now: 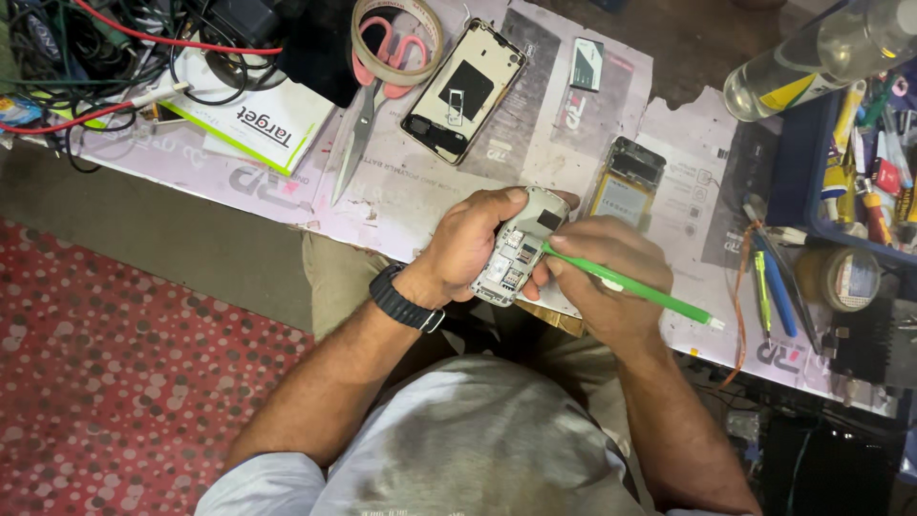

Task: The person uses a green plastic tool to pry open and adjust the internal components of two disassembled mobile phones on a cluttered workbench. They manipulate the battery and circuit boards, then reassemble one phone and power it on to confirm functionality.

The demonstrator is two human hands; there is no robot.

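Note:
My left hand grips a small white phone with its back cover off, so the inner slots and board show. In my right hand I hold a green plastic pry tool, its tip touching the phone's open back near the middle. Both hands are over the near edge of the workbench, above my lap. A black watch sits on my left wrist.
On the paper-covered bench lie an opened gold phone frame, another stripped phone, pink-handled scissors with a tape roll, a booklet, tangled cables, a clear bottle and a blue tool tray. A red dotted carpet lies at lower left.

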